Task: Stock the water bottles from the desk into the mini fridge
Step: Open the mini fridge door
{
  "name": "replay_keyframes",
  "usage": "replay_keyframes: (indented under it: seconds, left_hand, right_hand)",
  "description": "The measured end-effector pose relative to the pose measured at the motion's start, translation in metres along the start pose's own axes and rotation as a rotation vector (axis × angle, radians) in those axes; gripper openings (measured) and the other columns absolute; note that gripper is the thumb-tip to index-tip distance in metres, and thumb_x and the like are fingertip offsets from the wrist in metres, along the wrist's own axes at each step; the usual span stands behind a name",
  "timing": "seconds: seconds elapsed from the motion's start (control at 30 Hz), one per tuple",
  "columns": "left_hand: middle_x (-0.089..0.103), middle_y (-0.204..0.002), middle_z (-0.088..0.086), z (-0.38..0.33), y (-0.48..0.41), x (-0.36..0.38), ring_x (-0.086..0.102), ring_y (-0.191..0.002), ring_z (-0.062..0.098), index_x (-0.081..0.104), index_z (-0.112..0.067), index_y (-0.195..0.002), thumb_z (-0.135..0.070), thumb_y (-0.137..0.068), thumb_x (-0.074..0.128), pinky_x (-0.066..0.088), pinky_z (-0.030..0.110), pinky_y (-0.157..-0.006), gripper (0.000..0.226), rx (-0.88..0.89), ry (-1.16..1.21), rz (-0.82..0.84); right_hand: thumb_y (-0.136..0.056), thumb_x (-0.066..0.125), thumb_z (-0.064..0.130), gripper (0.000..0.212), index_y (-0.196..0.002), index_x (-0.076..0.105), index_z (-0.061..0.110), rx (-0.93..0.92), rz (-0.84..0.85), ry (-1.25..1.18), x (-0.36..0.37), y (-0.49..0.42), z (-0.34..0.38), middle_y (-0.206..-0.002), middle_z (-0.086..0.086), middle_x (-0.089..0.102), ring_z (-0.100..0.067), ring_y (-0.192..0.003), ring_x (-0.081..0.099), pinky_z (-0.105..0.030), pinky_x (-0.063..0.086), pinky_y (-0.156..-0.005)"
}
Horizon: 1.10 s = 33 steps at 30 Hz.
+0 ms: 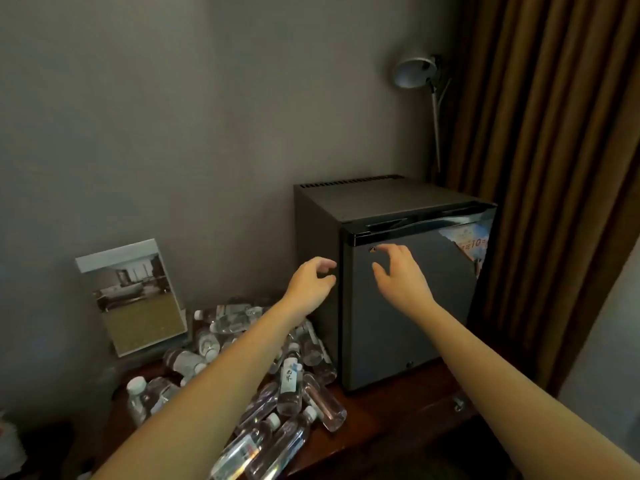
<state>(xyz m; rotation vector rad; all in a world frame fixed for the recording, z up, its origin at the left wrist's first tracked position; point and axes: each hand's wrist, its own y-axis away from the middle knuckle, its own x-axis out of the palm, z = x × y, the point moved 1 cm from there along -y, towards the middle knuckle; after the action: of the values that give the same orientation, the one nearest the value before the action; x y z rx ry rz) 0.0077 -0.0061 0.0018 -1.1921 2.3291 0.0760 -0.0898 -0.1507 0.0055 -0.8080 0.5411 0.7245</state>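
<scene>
A dark mini fridge (398, 306) stands on the wooden desk (398, 420) against the wall, its door closed. Several clear water bottles (291, 386) with white caps lie in a loose heap on the desk left of the fridge. My left hand (311, 282) hovers at the fridge's left front corner, fingers curled and apart, holding nothing. My right hand (401, 275) is raised in front of the upper door, fingers spread, its fingertips near a small badge below the dark top strip. Both hands are empty.
A framed room photo (131, 296) leans on the wall left of the bottles. A silver desk lamp (415, 71) rises behind the fridge. Brown curtains (554, 133) hang to the right. A sticker (467, 240) shows at the door's upper right.
</scene>
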Motion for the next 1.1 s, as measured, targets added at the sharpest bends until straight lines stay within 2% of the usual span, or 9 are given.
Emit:
replay_keyframes:
  seconds: [0.07,0.17,0.23,0.33,0.43,0.57,0.77,0.93,1.1]
  left_hand:
    - [0.045,-0.131,0.002,0.005,-0.027,-0.003,0.050,-0.110,0.013,0.051,-0.020,-0.125,-0.014,-0.092,0.053,0.043,0.024,-0.088,0.034,0.065,-0.102,-0.023]
    - [0.037,-0.137,0.000,0.008,-0.070,-0.005,0.049,-0.095,0.006,0.045,-0.023,-0.131,-0.017,-0.092,0.055,0.038,0.017,-0.077,0.041,0.156,-0.163,-0.024]
    - [0.034,-0.138,0.001,0.009,-0.097,-0.005,0.047,-0.105,0.012,0.041,-0.023,-0.134,-0.019,-0.090,0.057,0.037,0.020,-0.083,0.047,0.254,-0.258,-0.033]
    - [0.034,-0.142,0.001,0.013,-0.130,-0.005,0.033,-0.130,0.019,0.042,-0.022,-0.135,-0.018,-0.086,0.061,0.033,0.028,-0.101,0.053,0.484,-0.410,-0.067]
    - [0.047,-0.137,0.004,0.022,-0.147,-0.002,0.036,-0.133,0.019,0.049,-0.015,-0.132,-0.010,-0.081,0.064,0.028,0.033,-0.109,0.054,0.669,-0.435,-0.078]
    - [0.055,-0.131,0.008,0.038,-0.153,-0.001,0.046,-0.128,0.023,0.054,-0.010,-0.127,-0.011,-0.076,0.070,0.035,0.039,-0.108,0.054,0.797,-0.362,-0.137]
    - [0.059,-0.127,0.008,0.041,-0.157,-0.004,0.052,-0.123,0.024,0.058,-0.010,-0.124,-0.016,-0.074,0.073,0.038,0.041,-0.105,0.052,0.870,-0.401,-0.171]
    - [0.058,-0.128,0.006,0.038,-0.156,-0.005,0.049,-0.125,0.023,0.057,-0.012,-0.125,-0.018,-0.076,0.072,0.035,0.042,-0.108,0.052,0.845,-0.424,-0.164]
    - [0.057,-0.130,0.004,0.039,-0.155,-0.006,0.046,-0.128,0.021,0.056,-0.014,-0.127,-0.020,-0.078,0.071,0.029,0.038,-0.109,0.051,0.842,-0.422,-0.170]
  right_hand:
    - [-0.095,0.049,0.026,0.043,-0.135,0.041,0.013,-0.007,-0.038,0.077,0.009,-0.022,0.002,-0.137,-0.006,0.042,-0.022,-0.110,0.055,-0.037,0.045,-0.094]
    - [-0.095,0.048,0.031,0.043,-0.132,0.044,0.011,-0.026,-0.091,0.181,0.021,-0.053,0.003,-0.133,-0.008,0.047,-0.025,-0.109,0.055,-0.041,0.043,-0.097]
    - [-0.095,0.046,0.036,0.042,-0.129,0.048,0.010,-0.025,-0.148,0.244,0.027,-0.071,0.001,-0.124,-0.009,0.054,-0.026,-0.107,0.055,-0.040,0.043,-0.096]
    - [-0.094,0.044,0.041,0.040,-0.119,0.055,0.012,-0.033,-0.213,0.322,0.037,-0.091,0.000,-0.107,-0.005,0.061,-0.021,-0.097,0.057,-0.035,0.043,-0.091]
    - [-0.092,0.043,0.045,0.040,-0.108,0.060,0.013,-0.031,-0.325,0.368,0.050,-0.096,-0.001,-0.096,-0.003,0.062,-0.018,-0.089,0.058,-0.034,0.044,-0.087]
    - [-0.085,0.046,0.054,0.047,-0.105,0.061,0.015,-0.002,-0.444,0.401,0.065,-0.091,-0.003,-0.096,0.000,0.060,-0.017,-0.093,0.056,-0.036,0.037,-0.094]
    - [-0.079,0.063,0.048,0.041,-0.101,0.062,0.014,-0.001,-0.497,0.392,0.066,-0.090,0.000,-0.095,0.001,0.062,-0.017,-0.095,0.058,-0.035,0.031,-0.098]
    - [-0.078,0.063,0.047,0.041,-0.102,0.063,0.013,0.001,-0.487,0.380,0.065,-0.088,0.002,-0.096,0.001,0.063,-0.016,-0.097,0.057,-0.031,0.025,-0.098]
    - [-0.078,0.061,0.048,0.041,-0.100,0.064,0.013,0.007,-0.508,0.354,0.066,-0.088,0.003,-0.094,0.002,0.063,-0.016,-0.096,0.058,-0.031,0.025,-0.098]
